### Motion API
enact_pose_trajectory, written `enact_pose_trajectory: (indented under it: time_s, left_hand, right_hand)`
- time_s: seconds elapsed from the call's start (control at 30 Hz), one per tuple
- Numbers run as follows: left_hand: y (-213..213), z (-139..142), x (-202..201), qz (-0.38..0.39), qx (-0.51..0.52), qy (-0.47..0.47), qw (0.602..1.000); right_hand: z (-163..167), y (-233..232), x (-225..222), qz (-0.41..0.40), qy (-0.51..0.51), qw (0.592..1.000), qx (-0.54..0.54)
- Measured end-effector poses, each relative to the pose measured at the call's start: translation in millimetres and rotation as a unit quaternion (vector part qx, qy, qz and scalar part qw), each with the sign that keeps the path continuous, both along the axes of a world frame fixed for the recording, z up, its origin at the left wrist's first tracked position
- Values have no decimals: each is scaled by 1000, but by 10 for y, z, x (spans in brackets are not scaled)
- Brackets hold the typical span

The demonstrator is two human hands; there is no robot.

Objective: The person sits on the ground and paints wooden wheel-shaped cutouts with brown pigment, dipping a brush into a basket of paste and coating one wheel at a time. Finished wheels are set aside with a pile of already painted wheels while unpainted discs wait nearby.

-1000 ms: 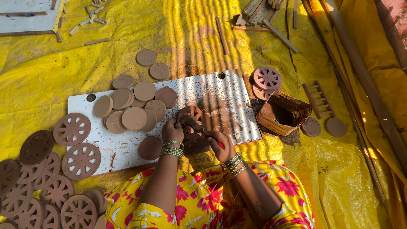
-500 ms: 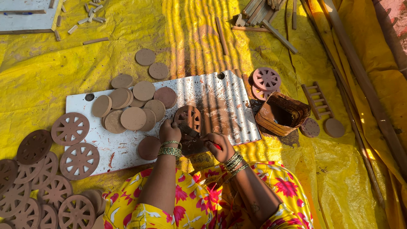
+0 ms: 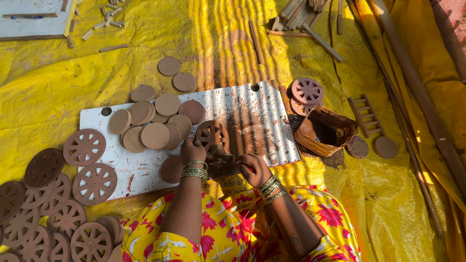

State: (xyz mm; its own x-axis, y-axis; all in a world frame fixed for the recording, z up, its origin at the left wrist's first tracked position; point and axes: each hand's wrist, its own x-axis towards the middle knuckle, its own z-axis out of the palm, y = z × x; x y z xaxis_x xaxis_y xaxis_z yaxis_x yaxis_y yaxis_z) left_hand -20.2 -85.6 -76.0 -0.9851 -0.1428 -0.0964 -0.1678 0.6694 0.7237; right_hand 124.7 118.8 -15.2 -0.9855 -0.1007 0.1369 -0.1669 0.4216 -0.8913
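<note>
Nearest the camera, the left hand (image 3: 192,149) pinches the lower left rim of a spoked clay wheel (image 3: 212,136) that lies on the white board (image 3: 121,167), fingers curled down onto it. At about 4 o'clock from it the right hand (image 3: 253,169) closes its fingers round a small dark tool (image 3: 224,155), whose tip points at the wheel's lower edge. Whether the tip touches the clay I cannot tell.

Against half a second ago both hands sit in nearly the same place; the right hand has drawn a little closer to the wheel, and the wheel has not shifted on the board. So the work looks to be going on at the same wheel, at its lower rim (a judgement only, the change is slight).

At 9 o'clock from the wheel a heap of plain clay discs (image 3: 155,123) overlaps on the board, with one more disc (image 3: 171,170) by the left wrist. Further left, at 8 o'clock, finished spoked wheels (image 3: 58,199) spread over the yellow sheet (image 3: 63,82). At 3 o'clock stands a brown box (image 3: 324,132), and beyond it at 2 o'clock a small stack of wheels (image 3: 307,92). Farthest off, at 12 and 1 o'clock, lie wooden sticks (image 3: 301,19)
</note>
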Motion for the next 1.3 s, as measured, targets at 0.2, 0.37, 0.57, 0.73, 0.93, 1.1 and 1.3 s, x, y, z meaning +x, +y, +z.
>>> enact_pose_trajectory:
  time_s: [0.2,0.37,0.57,0.73,0.93,1.1,1.3]
  left_hand:
    - [27,6,0,-14,16,11,1000]
    - [3,-13,9,9,29,10,999]
    - [-29,3,-27,29,16,16,999]
    - [-7,-22,-3,9,12,17,1000]
    - [43,-39,22,-26,0,45,999]
    - [8,-31,18,-8,6,28,1000]
    - [-9,-13,-5,0,15,14,1000]
  right_hand:
    - [-76,53,-18,-90,-83,991,-56]
    - [-199,-132,-22,-69,-73,984,-146]
    - [-273,-22,53,-81,-130,984,-93]
    - [-262,52,-16,-142,-51,972,-180]
    - [-220,-16,-95,-109,10,972,-208]
    - [-197,-7,-116,-151,-99,983,16]
    - [-183,86,-90,-229,-81,970,9]
